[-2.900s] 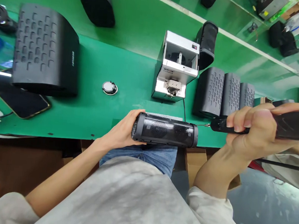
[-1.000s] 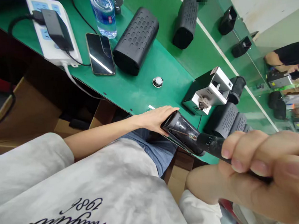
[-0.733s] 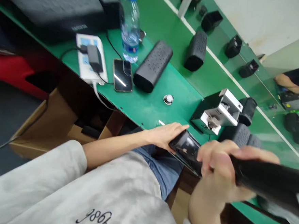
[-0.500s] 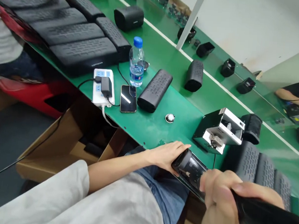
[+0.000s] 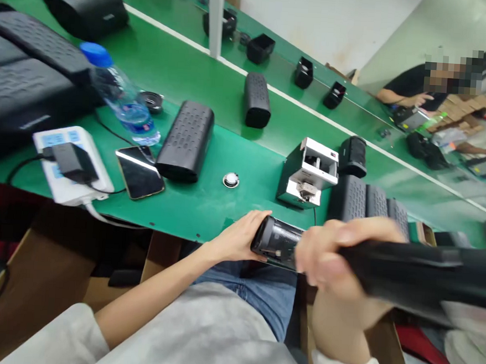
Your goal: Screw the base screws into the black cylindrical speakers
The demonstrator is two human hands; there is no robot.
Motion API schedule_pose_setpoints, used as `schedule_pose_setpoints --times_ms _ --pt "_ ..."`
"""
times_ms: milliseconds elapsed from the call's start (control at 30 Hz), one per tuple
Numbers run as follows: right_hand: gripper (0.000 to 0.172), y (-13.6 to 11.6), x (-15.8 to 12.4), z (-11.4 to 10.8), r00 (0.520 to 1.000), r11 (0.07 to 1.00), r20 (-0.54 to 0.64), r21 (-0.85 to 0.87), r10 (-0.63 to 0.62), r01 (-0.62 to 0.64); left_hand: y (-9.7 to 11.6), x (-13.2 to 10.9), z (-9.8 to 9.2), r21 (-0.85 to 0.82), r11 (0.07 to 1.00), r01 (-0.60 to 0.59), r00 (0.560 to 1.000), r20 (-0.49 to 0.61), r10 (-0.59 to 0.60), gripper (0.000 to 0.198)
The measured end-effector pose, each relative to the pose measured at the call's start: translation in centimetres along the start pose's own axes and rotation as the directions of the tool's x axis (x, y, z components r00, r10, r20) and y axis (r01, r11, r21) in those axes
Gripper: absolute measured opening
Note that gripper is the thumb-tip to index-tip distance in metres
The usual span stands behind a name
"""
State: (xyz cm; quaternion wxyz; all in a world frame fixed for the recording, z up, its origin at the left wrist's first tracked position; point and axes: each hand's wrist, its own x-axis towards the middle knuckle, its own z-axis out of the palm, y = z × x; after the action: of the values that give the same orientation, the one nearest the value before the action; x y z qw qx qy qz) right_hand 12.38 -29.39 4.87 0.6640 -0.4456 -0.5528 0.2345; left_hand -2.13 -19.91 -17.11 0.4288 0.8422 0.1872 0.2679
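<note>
My left hand (image 5: 239, 238) grips the left end of a black cylindrical speaker body (image 5: 275, 241) that lies at the near edge of the green bench (image 5: 208, 202). My right hand (image 5: 337, 266) is wrapped around a black electric screwdriver (image 5: 419, 277), held level and pointed left at the speaker's right end. The hand hides the screwdriver's tip and the speaker's right half.
A silver screw feeder box (image 5: 308, 172) stands behind the speaker, with black speaker shells (image 5: 364, 200) to its right. Left of it lie a small round part (image 5: 230, 179), a black shell (image 5: 186, 139), a phone (image 5: 139, 171), a power strip (image 5: 71, 164) and a water bottle (image 5: 122, 98). A person works at far right.
The view swung left and up, then back toward the bench. Both hands kept their grips; the screwdriver stayed against the speaker's right end.
</note>
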Motion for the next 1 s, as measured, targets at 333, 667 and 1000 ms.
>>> schedule_pose_setpoints --times_ms 333,667,1000 --pt "0.012 4.0 11.8 -5.7 0.748 0.903 -0.506 -0.216 -0.430 0.372 -0.2 0.1 -0.7 0.012 0.998 -0.062 0.997 0.039 0.061 0.144" --pt "0.047 7.9 12.5 -7.5 0.881 0.910 -0.341 -0.364 -0.328 0.198 0.0 -0.1 -0.8 0.017 1.000 -0.016 0.999 0.041 0.015 0.145" --pt "0.045 8.0 12.8 -7.7 0.885 0.928 -0.345 -0.310 -0.313 0.207 0.2 0.0 -0.9 0.036 0.999 -0.009 0.999 0.048 0.008 0.145"
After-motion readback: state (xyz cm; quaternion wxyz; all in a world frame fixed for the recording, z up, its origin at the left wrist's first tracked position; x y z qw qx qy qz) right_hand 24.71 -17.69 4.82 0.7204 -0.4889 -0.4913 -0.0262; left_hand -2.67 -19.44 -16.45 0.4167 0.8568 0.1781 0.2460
